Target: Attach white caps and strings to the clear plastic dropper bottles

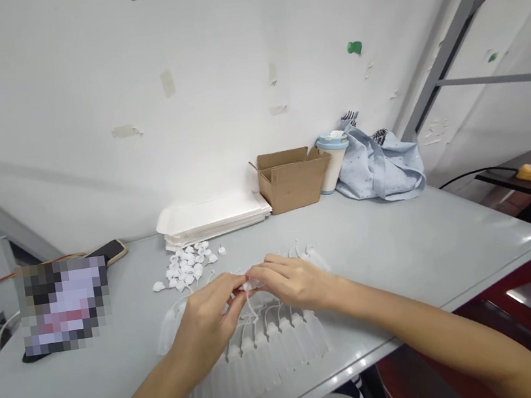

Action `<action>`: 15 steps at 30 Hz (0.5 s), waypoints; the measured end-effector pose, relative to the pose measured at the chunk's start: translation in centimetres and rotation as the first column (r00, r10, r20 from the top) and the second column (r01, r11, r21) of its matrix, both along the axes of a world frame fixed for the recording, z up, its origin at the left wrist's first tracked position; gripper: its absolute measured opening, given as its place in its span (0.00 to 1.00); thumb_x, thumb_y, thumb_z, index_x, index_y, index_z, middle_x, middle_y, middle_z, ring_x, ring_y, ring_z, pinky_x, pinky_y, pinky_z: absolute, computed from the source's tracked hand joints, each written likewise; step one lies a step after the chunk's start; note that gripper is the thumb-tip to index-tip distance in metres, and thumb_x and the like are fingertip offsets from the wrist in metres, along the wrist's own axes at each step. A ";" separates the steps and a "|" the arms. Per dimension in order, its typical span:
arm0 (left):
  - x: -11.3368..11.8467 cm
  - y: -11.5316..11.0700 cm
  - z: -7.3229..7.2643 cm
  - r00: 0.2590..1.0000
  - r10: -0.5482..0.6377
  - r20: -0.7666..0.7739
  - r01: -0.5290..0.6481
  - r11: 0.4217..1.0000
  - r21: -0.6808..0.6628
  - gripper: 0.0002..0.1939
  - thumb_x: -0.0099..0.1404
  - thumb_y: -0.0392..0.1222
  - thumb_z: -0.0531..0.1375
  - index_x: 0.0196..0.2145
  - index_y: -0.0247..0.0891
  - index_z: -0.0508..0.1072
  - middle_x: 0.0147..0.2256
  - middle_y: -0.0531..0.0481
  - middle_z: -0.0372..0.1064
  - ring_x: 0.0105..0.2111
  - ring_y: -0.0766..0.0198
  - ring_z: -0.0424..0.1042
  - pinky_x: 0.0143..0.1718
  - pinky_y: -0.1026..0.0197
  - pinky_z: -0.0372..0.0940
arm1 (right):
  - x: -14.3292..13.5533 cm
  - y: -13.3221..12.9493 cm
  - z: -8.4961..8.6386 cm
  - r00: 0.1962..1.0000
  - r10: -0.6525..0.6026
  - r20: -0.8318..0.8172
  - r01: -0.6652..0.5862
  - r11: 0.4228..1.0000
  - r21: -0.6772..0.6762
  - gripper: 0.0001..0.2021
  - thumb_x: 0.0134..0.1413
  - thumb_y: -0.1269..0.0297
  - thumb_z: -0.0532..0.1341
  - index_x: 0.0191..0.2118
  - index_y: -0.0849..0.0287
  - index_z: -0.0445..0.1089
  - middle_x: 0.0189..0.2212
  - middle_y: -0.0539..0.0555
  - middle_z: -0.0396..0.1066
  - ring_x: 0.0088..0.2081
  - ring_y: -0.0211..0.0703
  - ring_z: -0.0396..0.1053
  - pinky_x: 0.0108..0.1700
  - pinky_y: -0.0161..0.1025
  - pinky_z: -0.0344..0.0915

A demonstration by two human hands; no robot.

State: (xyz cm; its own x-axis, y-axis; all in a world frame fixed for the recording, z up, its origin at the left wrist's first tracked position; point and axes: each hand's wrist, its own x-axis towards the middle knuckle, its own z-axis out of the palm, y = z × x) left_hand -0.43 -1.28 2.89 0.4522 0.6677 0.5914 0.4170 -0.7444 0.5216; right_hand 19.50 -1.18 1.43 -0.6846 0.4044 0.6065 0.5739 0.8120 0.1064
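Note:
My left hand (210,319) and my right hand (294,279) meet above the middle of the table. Between their fingertips they pinch a small white cap (252,284), mostly hidden by the fingers, with a thin white strap hanging below it. Whether a bottle is attached to it I cannot tell. Under my hands, several translucent plastic bottles (252,365) lie side by side in a row, thin straps at their necks. More bottles (168,328) lie partly covered beyond my left hand. A loose heap of white caps (186,266) is on the table past my left hand.
At the wall stand a stack of white trays (213,216), an open cardboard box (295,181), a lidded cup (333,163) and a light blue cloth bag (379,166). A phone (109,252) and a blurred-out object (66,306) lie left on the grey table (421,249).

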 end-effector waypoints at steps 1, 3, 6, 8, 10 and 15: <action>0.0 -0.1 0.0 1.000 -0.006 0.000 0.006 0.999 0.034 0.06 0.62 0.35 0.56 0.34 0.37 0.73 0.25 0.52 0.72 0.23 0.67 0.68 0.26 0.66 0.64 | 0.0 0.0 0.0 1.000 -0.001 0.006 0.001 1.000 0.006 0.09 0.63 0.74 0.51 0.47 0.67 0.61 0.33 0.56 0.70 0.33 0.39 0.64 0.32 0.34 0.64; 0.1 -0.1 0.1 1.000 -0.007 0.008 0.007 1.000 -0.027 0.05 0.61 0.37 0.58 0.33 0.37 0.74 0.26 0.52 0.72 0.24 0.67 0.69 0.27 0.66 0.65 | -0.1 -0.1 0.0 1.000 0.001 0.004 -0.001 1.000 0.023 0.08 0.62 0.74 0.51 0.47 0.68 0.61 0.33 0.55 0.70 0.32 0.39 0.63 0.31 0.34 0.64; 0.3 -0.2 0.9 0.998 0.022 0.058 -0.002 0.945 -0.327 0.06 0.58 0.42 0.61 0.31 0.37 0.75 0.26 0.52 0.73 0.25 0.66 0.70 0.27 0.66 0.66 | -0.2 -0.3 0.4 1.000 0.010 -0.021 -0.009 0.998 0.064 0.08 0.61 0.75 0.52 0.46 0.69 0.62 0.32 0.55 0.71 0.31 0.39 0.63 0.29 0.34 0.64; 0.3 -0.2 1.5 0.992 0.059 0.112 0.013 0.832 -0.555 0.09 0.57 0.46 0.62 0.30 0.37 0.75 0.23 0.53 0.71 0.23 0.66 0.70 0.26 0.66 0.66 | -0.2 -0.5 0.8 0.999 0.025 -0.027 -0.021 0.992 0.124 0.09 0.60 0.77 0.53 0.46 0.70 0.62 0.34 0.56 0.72 0.31 0.39 0.62 0.29 0.34 0.65; 0.4 -0.2 1.9 0.984 0.068 0.165 0.072 0.694 -0.717 0.11 0.57 0.48 0.62 0.29 0.37 0.75 0.20 0.54 0.69 0.21 0.67 0.69 0.26 0.66 0.66 | -0.2 -0.6 1.2 0.998 0.051 -0.026 -0.045 0.980 0.193 0.09 0.60 0.78 0.53 0.46 0.71 0.62 0.36 0.58 0.72 0.30 0.39 0.62 0.30 0.35 0.65; 0.3 -0.1 2.1 0.967 0.002 0.253 0.222 0.471 -0.853 0.13 0.57 0.48 0.61 0.23 0.36 0.72 0.17 0.54 0.67 0.18 0.69 0.65 0.20 0.67 0.63 | -0.2 -0.7 1.7 0.995 0.098 0.002 -0.096 0.970 0.223 0.10 0.61 0.78 0.49 0.45 0.70 0.62 0.36 0.58 0.73 0.29 0.39 0.62 0.29 0.35 0.65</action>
State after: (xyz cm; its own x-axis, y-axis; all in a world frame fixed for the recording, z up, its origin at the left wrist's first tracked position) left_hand -0.09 -1.33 4.94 0.5144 0.8372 -0.1858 0.1746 0.1098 0.9785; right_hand 19.28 -1.92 3.14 -0.7079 0.1901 0.6802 0.4950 0.8206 0.2858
